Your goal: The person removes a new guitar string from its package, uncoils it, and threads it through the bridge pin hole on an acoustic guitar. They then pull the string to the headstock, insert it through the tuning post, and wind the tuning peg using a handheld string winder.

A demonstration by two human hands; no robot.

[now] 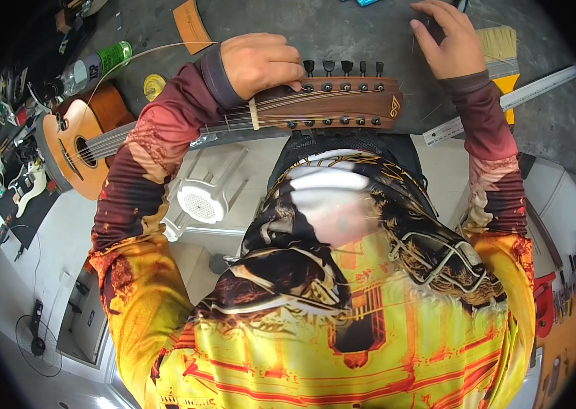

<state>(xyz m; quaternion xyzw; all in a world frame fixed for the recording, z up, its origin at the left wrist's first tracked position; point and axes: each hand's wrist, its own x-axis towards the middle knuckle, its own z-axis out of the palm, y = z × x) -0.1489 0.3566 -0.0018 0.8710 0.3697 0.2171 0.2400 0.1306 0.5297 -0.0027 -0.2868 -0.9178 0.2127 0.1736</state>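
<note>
A wooden acoustic guitar (70, 157) lies along the bench edge, its headstock (363, 102) in front of me with two rows of tuning posts and pegs. My left hand (259, 63) is closed over the strings beside the nut (255, 114), fingertips at a post; what they grip is hidden. A loose string (165, 48) arcs leftward from behind this hand. My right hand (448, 42) is raised beyond the headstock's right end, thumb apart from curved fingers, with a very fine strand near the thumb.
A brush (495, 48) and steel ruler (540, 86) lie right. An orange strip (191, 24), bottle (97, 68) and yellow round object (153, 86) lie behind and left. A white stool (203, 201) stands below the bench; tools (574, 279) line the lower right.
</note>
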